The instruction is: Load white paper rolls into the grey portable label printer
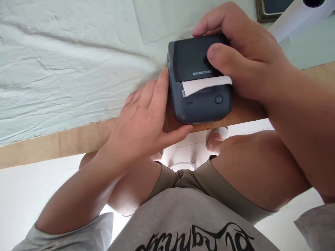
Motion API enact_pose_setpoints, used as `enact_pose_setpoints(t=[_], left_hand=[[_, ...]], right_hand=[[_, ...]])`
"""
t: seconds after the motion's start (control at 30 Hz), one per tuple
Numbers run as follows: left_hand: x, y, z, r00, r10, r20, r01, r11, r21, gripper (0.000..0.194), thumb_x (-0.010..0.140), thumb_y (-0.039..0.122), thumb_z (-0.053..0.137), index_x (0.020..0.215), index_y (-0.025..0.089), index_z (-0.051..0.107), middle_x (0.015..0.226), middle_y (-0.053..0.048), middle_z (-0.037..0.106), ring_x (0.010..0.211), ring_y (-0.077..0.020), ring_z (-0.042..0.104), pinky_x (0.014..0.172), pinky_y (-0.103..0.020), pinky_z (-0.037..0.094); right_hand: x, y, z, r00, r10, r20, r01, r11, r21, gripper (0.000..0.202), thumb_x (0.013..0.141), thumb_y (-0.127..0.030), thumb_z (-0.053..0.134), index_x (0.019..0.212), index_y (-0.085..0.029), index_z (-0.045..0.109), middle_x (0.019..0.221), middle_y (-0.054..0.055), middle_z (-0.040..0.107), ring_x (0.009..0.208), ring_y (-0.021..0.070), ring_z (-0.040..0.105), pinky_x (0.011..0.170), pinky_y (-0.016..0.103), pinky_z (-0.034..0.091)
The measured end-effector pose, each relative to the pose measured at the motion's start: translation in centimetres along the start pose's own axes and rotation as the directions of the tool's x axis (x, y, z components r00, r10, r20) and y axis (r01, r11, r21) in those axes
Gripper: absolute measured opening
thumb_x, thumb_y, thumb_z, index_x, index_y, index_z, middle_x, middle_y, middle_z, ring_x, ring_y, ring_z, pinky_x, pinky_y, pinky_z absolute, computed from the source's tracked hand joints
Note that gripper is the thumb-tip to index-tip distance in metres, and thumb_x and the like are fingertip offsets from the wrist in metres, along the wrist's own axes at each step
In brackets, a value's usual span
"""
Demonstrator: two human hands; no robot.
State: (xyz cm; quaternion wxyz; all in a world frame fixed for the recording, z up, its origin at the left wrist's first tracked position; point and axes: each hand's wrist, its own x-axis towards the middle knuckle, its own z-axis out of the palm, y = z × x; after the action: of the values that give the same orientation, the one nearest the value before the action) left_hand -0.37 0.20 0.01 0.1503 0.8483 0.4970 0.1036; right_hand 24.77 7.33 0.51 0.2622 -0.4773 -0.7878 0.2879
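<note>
A dark blue-grey label printer marked NIIMBOT is at the near edge of the table. A strip of white label paper sticks out of the slot below its lid, its left end curling down. My left hand steadies the printer, with straight fingers against its left side and the thumb along its front lower edge. Gripping the far right corner is my right hand, the thumb pressed on the lid and the fingers bent behind it. A round power button shows on the front.
A wrinkled pale green cloth covers the table, leaving a bare wooden edge along the front. At the back right lie a white tube-shaped object and a dark framed thing, partly cut off. My thighs are under the table edge.
</note>
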Motion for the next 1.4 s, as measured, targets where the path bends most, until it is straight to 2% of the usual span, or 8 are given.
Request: enact_pose_setpoints(t=[0.17,0.3,0.4,0.57,0.7,1.03,1.27,1.4], left_hand=[[0.01,-0.14,0.17,1.0,0.019,-0.003,-0.019,1.0,-0.008,0.108,0.1,0.056,0.077,0.176,-0.001,0.026,0.163,-0.029,0.061,0.156,-0.0472,0.06,0.13,-0.057,0.05],[0.03,-0.09,0.03,1.0,0.01,-0.011,-0.011,0.999,-0.041,0.094,0.101,0.057,0.075,0.171,0.007,0.038,0.165,-0.026,0.061,0.156,-0.0464,0.06,0.13,-0.057,0.05],[0.03,0.05,-0.13,1.0,-0.009,0.007,0.009,0.999,-0.047,0.094,0.098,0.055,0.078,0.17,0.009,0.04,0.168,-0.025,0.06,0.158,-0.0456,0.058,0.132,-0.057,0.049],[0.02,0.11,-0.18,1.0,-0.025,0.019,0.026,0.998,-0.052,0.099,0.097,0.055,0.079,0.173,0.007,0.038,0.169,-0.024,0.06,0.158,-0.0448,0.058,0.134,-0.057,0.047],[0.02,-0.12,-0.03,0.999,-0.034,0.022,0.035,0.995,-0.092,0.094,0.098,0.059,0.074,0.174,0.017,0.039,0.17,-0.018,0.06,0.159,-0.0434,0.057,0.136,-0.057,0.046],[-0.07,-0.17,-0.07,0.998,-0.041,0.057,0.048,0.992,-0.119,0.105,0.098,0.064,0.068,0.177,0.007,0.03,0.173,-0.024,0.055,0.164,-0.047,0.051,0.139,-0.062,0.041],[-0.13,-0.18,-0.13,0.999,-0.04,0.035,0.045,0.989,-0.143,0.093,0.097,0.063,0.072,0.172,0.019,0.04,0.173,-0.019,0.057,0.162,-0.0467,0.054,0.137,-0.063,0.043],[-0.24,-0.02,-0.25,0.999,-0.045,0.021,0.047,0.99,-0.131,0.09,0.098,0.059,0.073,0.172,0.02,0.041,0.172,-0.019,0.058,0.161,-0.0454,0.056,0.137,-0.061,0.044]], right_hand=[[-0.12,-0.26,0.13,1.0,0.02,-0.005,-0.02,1.0,-0.021,0.061,0.096,-0.056,0.041,0.145,-0.029,0.065,0.138,-0.012,0.068,0.127,0.0108,0.065,0.122,0.033,0.056],[-0.13,-0.27,0.23,1.0,0.026,0.0,-0.026,0.999,-0.02,0.062,0.095,-0.057,0.041,0.145,-0.029,0.065,0.138,-0.01,0.069,0.127,0.0124,0.065,0.121,0.037,0.057],[-0.05,-0.09,0.25,1.0,0.018,0.002,-0.018,0.999,-0.032,0.063,0.097,-0.057,0.041,0.148,-0.027,0.065,0.141,-0.005,0.068,0.128,0.0142,0.065,0.123,0.041,0.058],[0.16,0.21,0.18,1.0,0.003,-0.008,-0.003,1.0,-0.005,0.057,0.095,-0.057,0.042,0.14,-0.034,0.067,0.132,-0.015,0.071,0.127,0.0133,0.067,0.116,0.035,0.058],[0.25,0.23,0.15,1.0,-0.013,-0.025,0.013,1.0,0.011,0.059,0.094,-0.055,0.043,0.141,-0.031,0.069,0.133,-0.012,0.073,0.127,0.0163,0.069,0.115,0.038,0.059],[0.22,-0.13,0.29,1.0,0.013,-0.008,-0.013,1.0,0.013,0.062,0.091,-0.058,0.042,0.14,-0.03,0.067,0.132,-0.013,0.072,0.126,0.015,0.067,0.114,0.039,0.056],[0.19,0.06,0.22,1.0,0.001,-0.004,-0.001,1.0,-0.003,0.06,0.093,-0.059,0.041,0.14,-0.031,0.066,0.132,-0.013,0.071,0.128,0.0152,0.067,0.115,0.039,0.057],[0.19,0.17,0.34,1.0,-0.008,-0.023,0.008,1.0,0.001,0.058,0.093,-0.058,0.044,0.138,-0.031,0.068,0.135,-0.009,0.072,0.126,0.0168,0.069,0.116,0.039,0.058]])
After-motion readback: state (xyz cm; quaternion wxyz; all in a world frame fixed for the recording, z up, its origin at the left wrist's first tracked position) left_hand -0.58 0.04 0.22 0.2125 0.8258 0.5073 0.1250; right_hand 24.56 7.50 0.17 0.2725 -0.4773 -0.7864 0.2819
